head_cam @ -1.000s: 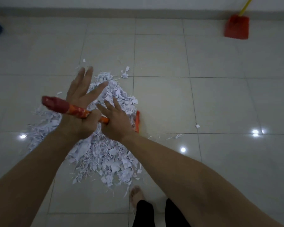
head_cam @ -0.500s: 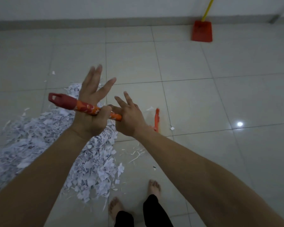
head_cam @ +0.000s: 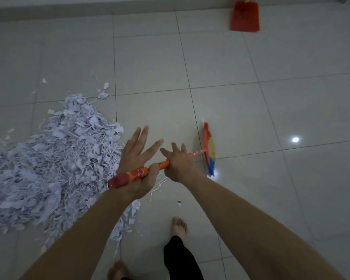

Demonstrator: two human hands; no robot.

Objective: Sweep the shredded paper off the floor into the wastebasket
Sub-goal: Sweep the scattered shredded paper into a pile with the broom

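A big heap of white shredded paper (head_cam: 59, 158) covers the tiled floor at the left. I hold an orange-red broom handle (head_cam: 137, 173) with both hands. My left hand (head_cam: 137, 156) grips the handle near its red end, thumb curled under it and fingers spread straight. My right hand (head_cam: 179, 162) holds the handle further down, fingers partly raised. The broom head (head_cam: 209, 150), red with yellow and blue bristles, rests on bare tile to the right of the heap. No wastebasket is in view.
A red dustpan (head_cam: 245, 17) with a yellow handle stands by the wall at the far right. My bare feet (head_cam: 179, 226) are on the tiles below my arms. A few loose scraps (head_cam: 179, 202) lie near the feet. Bare tile stretches to the right.
The broom head has swung right, off the paper heap onto bare tile. My view has shifted, so the heap now lies at the left. Both hands keep their hold on the handle.
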